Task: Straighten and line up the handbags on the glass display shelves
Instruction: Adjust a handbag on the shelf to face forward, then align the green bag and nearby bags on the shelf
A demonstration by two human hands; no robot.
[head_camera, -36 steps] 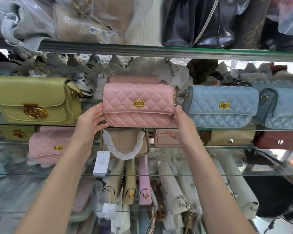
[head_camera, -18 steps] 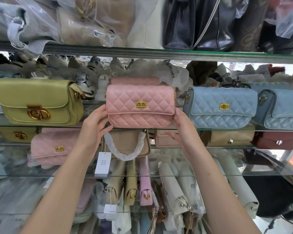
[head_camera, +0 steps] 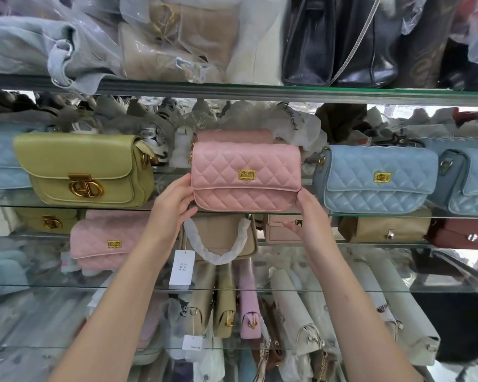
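Observation:
A pink quilted handbag (head_camera: 246, 175) with a gold clasp stands upright on the middle glass shelf (head_camera: 370, 215), facing me. My left hand (head_camera: 171, 210) holds its lower left end, thumb on the front edge and fingers at the bottom corner. My right hand (head_camera: 307, 216) holds the lower right corner, thumb against the bag and fingers curled under at the shelf's front edge. A green handbag (head_camera: 83, 169) stands to its left and a blue quilted handbag (head_camera: 375, 177) to its right. A second pink bag (head_camera: 232, 135) shows just behind.
Another blue quilted bag (head_camera: 469, 177) sits at the far right, overlapping its neighbour. The top shelf (head_camera: 232, 91) holds wrapped bags and a black bag (head_camera: 337, 42). Below are a pink bag (head_camera: 108, 241), a beige tagged bag (head_camera: 221, 235), and several more bags.
Both hands stay on the ends of the pink handbag, which has barely moved on the shelf. The view has shifted slightly.

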